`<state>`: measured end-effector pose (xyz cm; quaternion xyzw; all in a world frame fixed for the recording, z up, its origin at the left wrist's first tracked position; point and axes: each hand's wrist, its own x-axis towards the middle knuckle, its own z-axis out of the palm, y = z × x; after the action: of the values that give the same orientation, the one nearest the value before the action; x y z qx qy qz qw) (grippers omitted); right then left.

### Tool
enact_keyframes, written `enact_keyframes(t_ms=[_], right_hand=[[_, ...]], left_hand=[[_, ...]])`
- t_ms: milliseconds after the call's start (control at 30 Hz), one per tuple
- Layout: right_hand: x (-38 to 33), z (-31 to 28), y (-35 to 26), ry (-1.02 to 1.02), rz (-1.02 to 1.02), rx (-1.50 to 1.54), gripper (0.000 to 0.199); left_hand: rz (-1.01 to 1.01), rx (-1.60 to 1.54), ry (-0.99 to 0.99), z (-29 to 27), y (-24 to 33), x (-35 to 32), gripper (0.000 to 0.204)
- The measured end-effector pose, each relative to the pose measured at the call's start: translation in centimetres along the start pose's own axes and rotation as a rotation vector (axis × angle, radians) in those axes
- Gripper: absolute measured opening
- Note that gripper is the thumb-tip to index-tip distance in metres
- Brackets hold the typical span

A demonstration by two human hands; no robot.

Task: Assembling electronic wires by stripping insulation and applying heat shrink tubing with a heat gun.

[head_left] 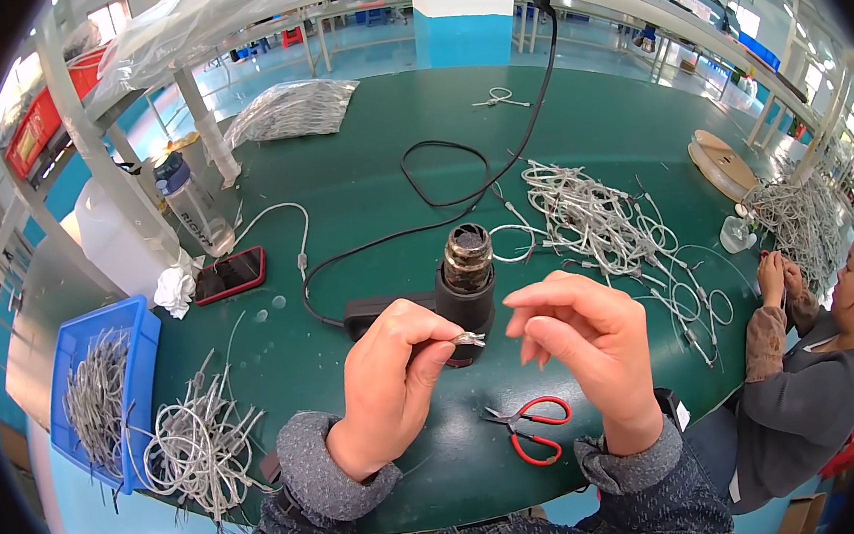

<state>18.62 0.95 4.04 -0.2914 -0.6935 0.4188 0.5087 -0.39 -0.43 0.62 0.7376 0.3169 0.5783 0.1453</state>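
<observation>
My left hand (pixel 388 385) is closed, with thumb and forefinger pinching a small silvery piece (pixel 469 340); its exact kind is too small to make out. Facing it across a short gap is my right hand (pixel 599 354), its fingers apart and nothing visible in them. Just behind both hands a dark heat gun (pixel 466 289) stands nozzle up, its handle pointing left. On the green table (pixel 371 191), below the gap between my hands, lies a pair of red-handled snips (pixel 535 427) with the blades slightly parted.
Grey cable loops lie in a pile (pixel 593 214) at right and a bundle (pixel 200 440) at left, beside a blue bin (pixel 141 390) of more cables. A phone (pixel 230 275), bottle (pixel 191 205) and black cord (pixel 414 226) lie farther back. A co-worker (pixel 807 378) sits at right.
</observation>
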Motion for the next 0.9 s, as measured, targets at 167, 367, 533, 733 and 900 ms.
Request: enact_keyframes(t_ms=[167,367,533,733,900], right_hand=[[-2.2,-1.5,1.6,0.112,0.130,0.019,0.022],[-5.6,-3.4,6.4,0.256,0.284,0.031,0.020],[-6.4,-3.7,9.1,0.311,0.387,0.125,0.019],[-6.5,-3.7,10.7,0.315,0.433,0.149,0.019],[-6.6,-3.4,11.1,0.287,0.470,0.165,0.019]], left_hand=[[-0.097,-0.008,0.062,-0.1,-1.2,0.4,0.007],[-0.082,0.046,0.114,0.5,-3.0,2.1,0.009],[-0.089,0.127,0.148,0.8,-3.5,3.1,0.009],[-0.121,0.180,0.159,1.1,-4.3,3.4,0.008],[-0.124,0.172,0.163,1.1,-4.5,3.4,0.008]])
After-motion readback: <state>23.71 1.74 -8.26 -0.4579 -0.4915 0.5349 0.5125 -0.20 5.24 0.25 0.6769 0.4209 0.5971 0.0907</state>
